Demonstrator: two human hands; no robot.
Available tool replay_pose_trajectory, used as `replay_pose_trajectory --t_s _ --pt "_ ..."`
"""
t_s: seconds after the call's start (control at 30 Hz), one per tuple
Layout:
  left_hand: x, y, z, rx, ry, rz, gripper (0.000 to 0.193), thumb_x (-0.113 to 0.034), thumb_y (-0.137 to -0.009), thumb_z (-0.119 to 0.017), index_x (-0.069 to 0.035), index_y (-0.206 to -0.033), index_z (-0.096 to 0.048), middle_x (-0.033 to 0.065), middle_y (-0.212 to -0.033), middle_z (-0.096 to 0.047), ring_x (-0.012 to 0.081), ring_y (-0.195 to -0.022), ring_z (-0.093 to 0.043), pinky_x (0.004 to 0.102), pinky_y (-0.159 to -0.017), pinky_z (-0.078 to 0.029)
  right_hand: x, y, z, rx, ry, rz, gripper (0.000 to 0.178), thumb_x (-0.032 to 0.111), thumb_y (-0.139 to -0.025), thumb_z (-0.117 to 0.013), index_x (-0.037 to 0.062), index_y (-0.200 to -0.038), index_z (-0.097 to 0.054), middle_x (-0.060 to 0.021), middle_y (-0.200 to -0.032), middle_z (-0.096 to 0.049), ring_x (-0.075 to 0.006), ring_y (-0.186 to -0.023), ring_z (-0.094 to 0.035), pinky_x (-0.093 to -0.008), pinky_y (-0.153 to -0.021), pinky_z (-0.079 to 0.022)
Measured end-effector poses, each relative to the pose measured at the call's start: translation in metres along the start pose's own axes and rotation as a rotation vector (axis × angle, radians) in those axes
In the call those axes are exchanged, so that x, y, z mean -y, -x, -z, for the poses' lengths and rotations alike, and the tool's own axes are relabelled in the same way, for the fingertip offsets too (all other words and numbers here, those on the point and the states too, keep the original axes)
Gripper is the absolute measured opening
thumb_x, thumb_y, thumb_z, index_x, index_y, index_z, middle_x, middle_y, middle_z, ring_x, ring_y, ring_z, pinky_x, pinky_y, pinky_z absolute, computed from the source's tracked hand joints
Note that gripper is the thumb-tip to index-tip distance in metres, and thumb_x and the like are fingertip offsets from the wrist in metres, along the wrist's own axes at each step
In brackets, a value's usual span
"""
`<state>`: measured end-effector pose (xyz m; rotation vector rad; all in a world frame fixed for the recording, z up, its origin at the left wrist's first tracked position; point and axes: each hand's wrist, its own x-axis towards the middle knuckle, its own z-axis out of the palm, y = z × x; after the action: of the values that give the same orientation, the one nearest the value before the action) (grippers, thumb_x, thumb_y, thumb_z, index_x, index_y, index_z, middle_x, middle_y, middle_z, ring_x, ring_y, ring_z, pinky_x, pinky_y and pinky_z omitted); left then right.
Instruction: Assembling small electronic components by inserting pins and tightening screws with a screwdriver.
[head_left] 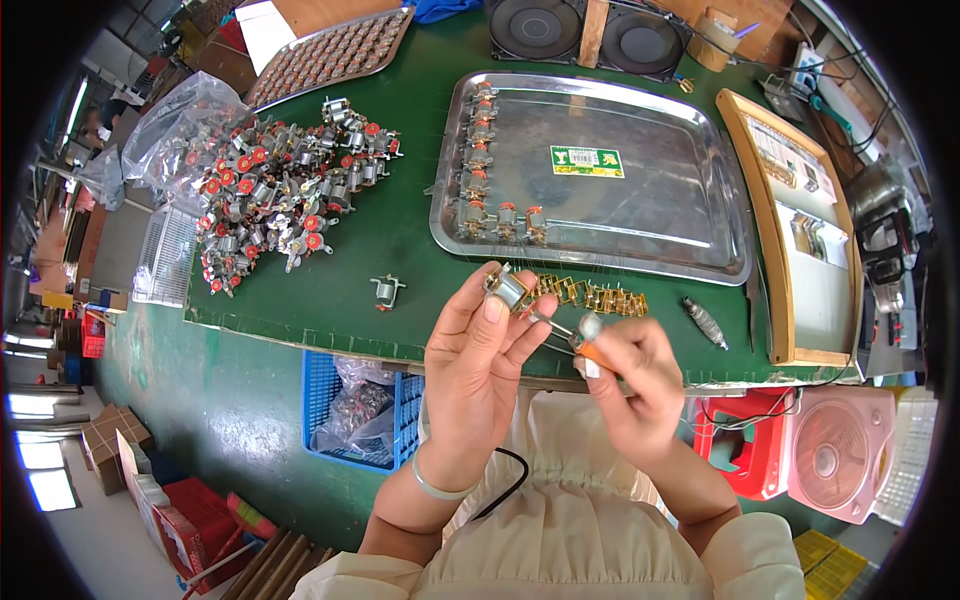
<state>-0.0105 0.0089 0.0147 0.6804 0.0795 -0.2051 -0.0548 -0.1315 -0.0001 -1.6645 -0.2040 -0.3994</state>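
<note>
My left hand (470, 345) pinches a small electric motor (507, 290) between thumb and fingers, above the table's front edge. It has a silver cylindrical body and brassy fittings. In my right hand (635, 385) is an orange-handled tool (590, 352) with slim metal shanks, their tips pointing at the motor's lower end. That hand is partly blurred, and the tool's exact kind does not show. Just beyond my hands lie brass-coloured brackets (615, 300) in a row. A single loose motor (386, 291) lies left of my left hand.
A steel tray (690, 265) holds motors along its left and front sides. Left of it is a large heap of motors (300, 185) beside a plastic bag (180, 130). A wooden-framed case (788, 355) and a grey cylindrical tool (705, 322) lie at right. Below stands a blue crate (315, 405).
</note>
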Motion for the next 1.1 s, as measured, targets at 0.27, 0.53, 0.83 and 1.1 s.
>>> replay_pose_trajectory --t_s 0.27,0.53,0.83,1.1 --pt "0.004 0.003 0.005 0.046 -0.104 -0.199 0.033 -0.011 -0.088 -0.05 -0.003 -0.119 -0.044 0.0149 -0.107 -0.057 0.0257 -0.092 -0.06 0.0318 -0.077 -0.052 0.01 -0.004 0.012 0.264 -0.772 -0.65 0.03 0.019 -0.092 -0.045 -0.0016 -0.112 -0.05 0.001 -0.07 -0.045 -0.0048 -0.057 -0.043 -0.0181 -0.047 -0.033" --pt "0.004 0.007 0.001 0.046 -0.228 -0.291 0.034 -0.013 -0.088 -0.049 -0.002 -0.119 -0.043 0.0153 -0.107 -0.057 0.0242 -0.088 -0.061 0.0314 -0.074 -0.053 0.005 0.002 -0.005 0.068 0.059 -0.049 0.027 0.025 -0.091 -0.045 -0.0014 -0.093 -0.052 -0.003 -0.075 -0.051 -0.0058 -0.057 -0.046 -0.0203 -0.048 -0.036" --pt "0.004 0.005 0.003 0.058 -0.24 -0.292 0.034 -0.013 -0.088 -0.05 -0.002 -0.12 -0.043 0.0159 -0.107 -0.056 0.0248 -0.087 -0.062 0.0325 -0.075 -0.053 0.003 0.001 -0.017 -0.123 0.114 0.01 0.038 0.034 -0.094 -0.033 -0.0012 -0.088 -0.046 -0.0055 -0.066 -0.049 -0.0078 -0.046 -0.042 -0.0226 -0.04 -0.029" --pt "0.001 0.006 0.008 0.078 -0.213 -0.277 0.034 -0.013 -0.088 -0.049 -0.003 -0.12 -0.043 0.0161 -0.108 -0.056 0.0248 -0.088 -0.061 0.0319 -0.074 -0.053 0.015 -0.014 0.008 0.294 -0.669 -0.907 0.045 0.041 -0.092 -0.035 -0.0006 -0.081 -0.05 -0.0064 -0.047 -0.044 -0.0121 -0.038 -0.04 -0.0244 -0.04 -0.035"
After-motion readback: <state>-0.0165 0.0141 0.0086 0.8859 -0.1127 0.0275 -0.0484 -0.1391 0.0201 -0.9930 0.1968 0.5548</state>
